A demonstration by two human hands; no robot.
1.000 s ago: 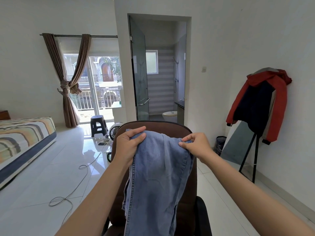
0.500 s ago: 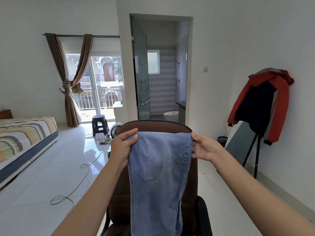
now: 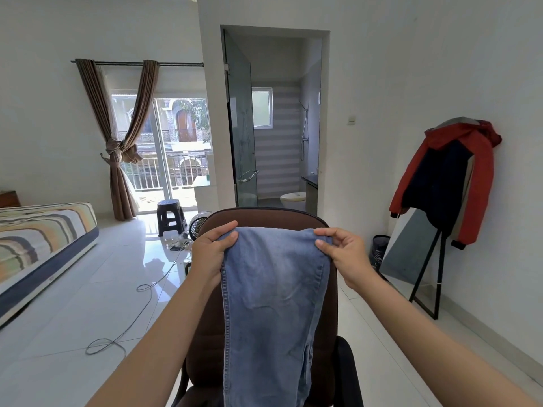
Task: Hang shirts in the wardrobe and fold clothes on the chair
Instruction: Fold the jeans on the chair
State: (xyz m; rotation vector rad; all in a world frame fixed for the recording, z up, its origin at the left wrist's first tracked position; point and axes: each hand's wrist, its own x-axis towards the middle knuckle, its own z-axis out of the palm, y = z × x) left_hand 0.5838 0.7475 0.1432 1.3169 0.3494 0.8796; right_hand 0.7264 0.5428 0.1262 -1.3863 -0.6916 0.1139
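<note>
Denim, faded blue: jeans (image 3: pixel 273 304), held up in front of the chair (image 3: pixel 264 218) back, the upper fold level with the chair's top edge, the rest hanging down past the frame bottom.

Left hand (image 3: pixel 210 254): fingers and thumb curled over the upper left corner, gripping the cloth.

Right hand (image 3: pixel 345 259): thumb and forefinger pinching the upper right corner, other fingers loosely spread.

Handling, by judgement: cloth thick and fairly heavy for a garment, limp but not slippery; stitched side seam gives a firm edge. Best taken at both top corners, as now, to keep the panel flat for folding.

Surroundings: red and navy jacket (image 3: pixel 446 183) on a black stand to the right; striped mattress (image 3: pixel 44 230) to the left; dark stool (image 3: pixel 170 215) near the balcony door.
</note>
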